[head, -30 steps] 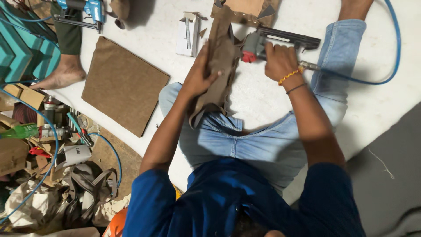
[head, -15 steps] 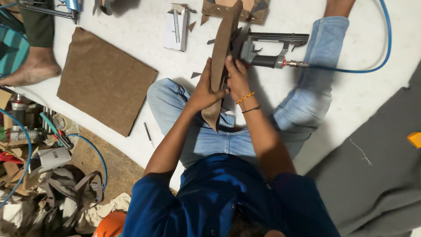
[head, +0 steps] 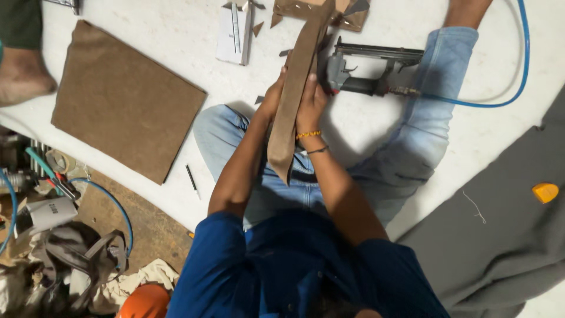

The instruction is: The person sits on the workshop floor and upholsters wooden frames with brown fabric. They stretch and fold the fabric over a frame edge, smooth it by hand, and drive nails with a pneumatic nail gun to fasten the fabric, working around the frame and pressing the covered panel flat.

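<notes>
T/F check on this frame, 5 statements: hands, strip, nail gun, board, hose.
1. Both hands, left and right, grip the brown strip. True.
2. The right hand holds the nail gun. False: the gun lies on the floor beside the hands, untouched.
3. A blue hose is joined to the nail gun. True.
4. The brown board rests across the person's lap. False: it lies flat on the floor to the person's left, clear of the legs.
5. The strip lies flat on the floor. False: it is held up edge-on between the hands, its lower end over the lap.
</notes>
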`<action>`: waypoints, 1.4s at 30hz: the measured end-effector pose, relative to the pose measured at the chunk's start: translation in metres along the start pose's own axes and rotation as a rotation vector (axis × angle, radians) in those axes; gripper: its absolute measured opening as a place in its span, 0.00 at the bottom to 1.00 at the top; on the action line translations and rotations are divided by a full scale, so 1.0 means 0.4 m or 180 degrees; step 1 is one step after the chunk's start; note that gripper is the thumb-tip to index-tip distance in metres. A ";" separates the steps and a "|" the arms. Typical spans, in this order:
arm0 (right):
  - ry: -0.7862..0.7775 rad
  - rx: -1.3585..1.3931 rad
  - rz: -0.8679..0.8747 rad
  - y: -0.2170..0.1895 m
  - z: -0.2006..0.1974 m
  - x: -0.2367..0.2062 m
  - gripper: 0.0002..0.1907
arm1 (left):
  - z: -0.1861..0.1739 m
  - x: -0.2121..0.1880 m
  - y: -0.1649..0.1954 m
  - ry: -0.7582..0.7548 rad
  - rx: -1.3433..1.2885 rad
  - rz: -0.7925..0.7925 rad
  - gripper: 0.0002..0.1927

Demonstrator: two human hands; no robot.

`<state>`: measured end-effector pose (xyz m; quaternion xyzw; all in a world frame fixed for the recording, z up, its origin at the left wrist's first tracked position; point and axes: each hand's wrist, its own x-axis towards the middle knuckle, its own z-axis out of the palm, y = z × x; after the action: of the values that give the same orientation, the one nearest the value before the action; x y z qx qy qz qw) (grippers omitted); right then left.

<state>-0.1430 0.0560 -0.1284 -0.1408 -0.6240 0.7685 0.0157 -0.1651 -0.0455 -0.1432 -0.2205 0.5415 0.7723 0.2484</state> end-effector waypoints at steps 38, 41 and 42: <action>-0.1989 -0.5000 -0.2541 -0.064 -0.392 0.263 0.19 | 0.046 -0.250 0.070 0.1093 0.5042 0.1068 0.41; -0.1850 -0.3867 -0.1766 -0.139 -0.368 0.296 0.24 | 0.028 -0.256 0.077 0.1112 0.5189 0.0989 0.41; -0.1752 -0.3307 -0.1678 -0.167 -0.375 0.285 0.26 | 0.021 -0.258 0.078 0.1084 0.5156 0.0970 0.40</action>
<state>-0.2273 0.2366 -0.1135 0.2303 -0.9097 0.3445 -0.0268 -0.1046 -0.0613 -0.0549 -0.0121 0.9823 0.1264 0.1377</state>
